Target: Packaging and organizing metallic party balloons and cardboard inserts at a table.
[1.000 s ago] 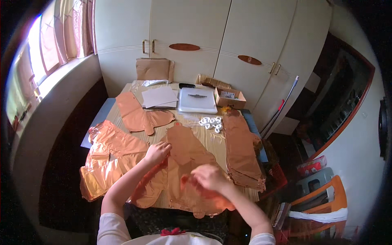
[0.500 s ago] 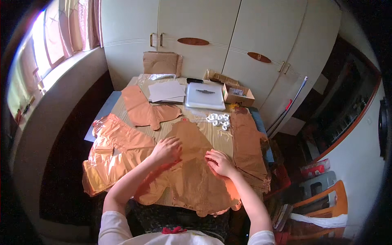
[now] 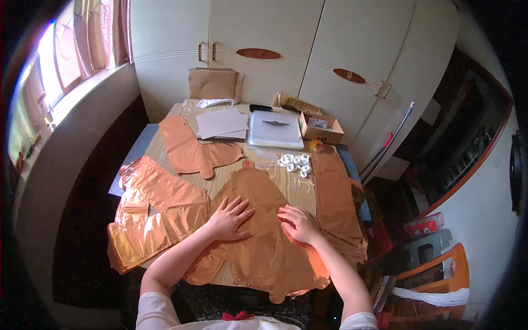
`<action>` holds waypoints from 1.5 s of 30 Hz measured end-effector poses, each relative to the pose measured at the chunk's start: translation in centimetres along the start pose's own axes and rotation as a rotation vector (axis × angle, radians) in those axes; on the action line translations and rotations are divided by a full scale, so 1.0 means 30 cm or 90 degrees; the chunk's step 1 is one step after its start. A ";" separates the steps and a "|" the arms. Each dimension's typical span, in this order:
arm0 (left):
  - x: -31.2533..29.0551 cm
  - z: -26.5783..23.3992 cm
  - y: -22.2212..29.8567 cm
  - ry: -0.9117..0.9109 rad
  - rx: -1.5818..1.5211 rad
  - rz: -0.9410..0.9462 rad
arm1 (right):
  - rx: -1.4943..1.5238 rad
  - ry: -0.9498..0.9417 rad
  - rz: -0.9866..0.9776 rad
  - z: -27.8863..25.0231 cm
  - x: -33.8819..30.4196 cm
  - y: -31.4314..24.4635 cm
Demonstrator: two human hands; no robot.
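Note:
A flat, uninflated copper-coloured foil balloon (image 3: 258, 258) lies across the middle of the table, its lower lobes reaching past the front edge and a small tab at its far end. My left hand (image 3: 230, 219) rests palm down on its left part, fingers spread. On its right part lies my right hand (image 3: 298, 224), fingers loosely bent and apart, nothing visible in them. Left of it are a crumpled, shiny copper foil piece (image 3: 170, 201) and, farther back, a flat lobed one (image 3: 190, 148). Another stack of copper foil (image 3: 334, 203) lies along the right side.
Behind the foil are white ribbon rolls (image 3: 294, 162), a whitish plastic case (image 3: 275, 131) with a dark piece on top, white sheets (image 3: 223, 122) and a small open box (image 3: 322, 127). Cabinets (image 3: 247, 33) stand behind the table. A wooden chair (image 3: 459, 269) is at the right.
My left hand has slid a little right and flattened, its fingers now spread. The foil under it lies smoother, and its left lobe shows more. The right hand stays nearly in place.

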State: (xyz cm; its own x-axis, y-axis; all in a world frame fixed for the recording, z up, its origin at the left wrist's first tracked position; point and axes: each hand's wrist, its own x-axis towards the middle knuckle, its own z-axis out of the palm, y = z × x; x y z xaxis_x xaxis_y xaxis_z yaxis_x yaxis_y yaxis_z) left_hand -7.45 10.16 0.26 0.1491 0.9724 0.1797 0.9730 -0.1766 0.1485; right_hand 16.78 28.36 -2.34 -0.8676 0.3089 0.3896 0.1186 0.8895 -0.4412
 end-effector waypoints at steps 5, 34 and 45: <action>-0.009 0.020 0.009 0.009 0.018 0.022 | -0.024 -0.006 -0.006 0.000 0.005 -0.007; -0.020 0.010 0.002 -0.029 0.054 0.008 | -0.003 -0.001 -0.008 -0.002 0.007 -0.011; -0.018 0.018 -0.005 -0.063 0.066 -0.003 | -0.118 -0.103 0.185 -0.060 0.109 -0.023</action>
State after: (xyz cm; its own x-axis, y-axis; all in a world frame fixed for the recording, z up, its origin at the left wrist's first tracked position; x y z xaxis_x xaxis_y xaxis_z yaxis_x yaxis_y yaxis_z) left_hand -7.57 9.74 -0.39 0.1564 0.9843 0.0821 0.9859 -0.1605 0.0467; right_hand 14.72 29.36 0.69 -0.8480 0.5137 0.1304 0.4439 0.8229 -0.3548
